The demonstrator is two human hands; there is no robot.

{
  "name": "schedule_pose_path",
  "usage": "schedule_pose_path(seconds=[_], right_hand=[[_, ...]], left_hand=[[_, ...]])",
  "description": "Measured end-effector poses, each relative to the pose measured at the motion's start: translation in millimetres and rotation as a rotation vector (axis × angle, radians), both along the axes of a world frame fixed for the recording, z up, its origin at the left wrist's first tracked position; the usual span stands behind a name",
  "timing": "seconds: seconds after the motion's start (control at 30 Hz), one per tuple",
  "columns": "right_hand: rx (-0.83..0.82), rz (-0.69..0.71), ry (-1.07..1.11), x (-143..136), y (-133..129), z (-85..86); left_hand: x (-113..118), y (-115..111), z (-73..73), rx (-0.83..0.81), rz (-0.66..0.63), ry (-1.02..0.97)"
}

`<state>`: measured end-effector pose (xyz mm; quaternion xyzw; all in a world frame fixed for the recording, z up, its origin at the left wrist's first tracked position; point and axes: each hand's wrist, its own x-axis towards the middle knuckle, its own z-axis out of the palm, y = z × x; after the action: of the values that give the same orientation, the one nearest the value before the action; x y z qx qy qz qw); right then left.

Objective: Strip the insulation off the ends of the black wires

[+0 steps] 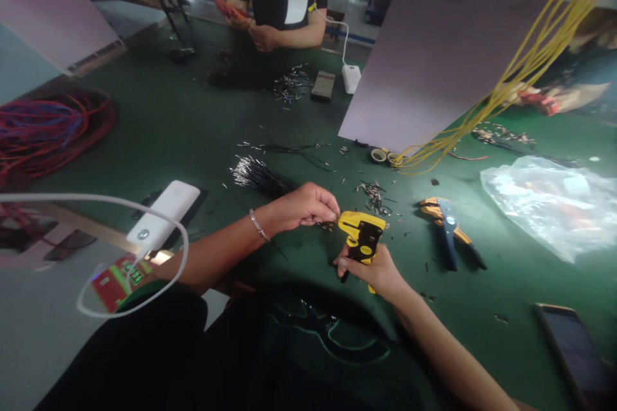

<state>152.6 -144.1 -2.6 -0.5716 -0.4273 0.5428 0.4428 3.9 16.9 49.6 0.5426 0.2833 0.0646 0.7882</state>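
Observation:
My right hand (pixel 373 270) is wrapped round the handle of a yellow and black wire stripper (pixel 364 228), whose head points up and to the left. At the tool's jaws, my left hand (pixel 313 205) is closed in a pinch; what its fingertips hold is too small to make out. A bundle of black wires with bare silvery ends (pixel 258 174) lies just beyond my left wrist. Loose small metal terminals (pixel 375 198) are scattered behind the tool. To the right rests a second stripper (pixel 448 225), blue and orange.
Red and blue wire coils (pixel 53 128) lie at the left, a white power bank (pixel 164 215) nearer. Yellow wires (pixel 506 96) hang at the right above a plastic bag (pixel 554 199). A phone (pixel 573 347) lies front right. Another person (pixel 284 6) works across the green table (pixel 159 122).

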Motion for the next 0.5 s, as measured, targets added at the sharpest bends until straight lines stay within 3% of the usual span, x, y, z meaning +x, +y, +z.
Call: schedule_pose_path(seconds=[0.27,0.5], right_hand=[[-0.04,-0.068,0.046,-4.2,0.3,2.8],[-0.054,-0.139,0.048,-8.4,-1.2,0.2]], left_hand=[[2.5,-1.6,2.4,-0.016,0.017,0.016],[4.8,-3.5,4.5,0.101,0.026,0.026]])
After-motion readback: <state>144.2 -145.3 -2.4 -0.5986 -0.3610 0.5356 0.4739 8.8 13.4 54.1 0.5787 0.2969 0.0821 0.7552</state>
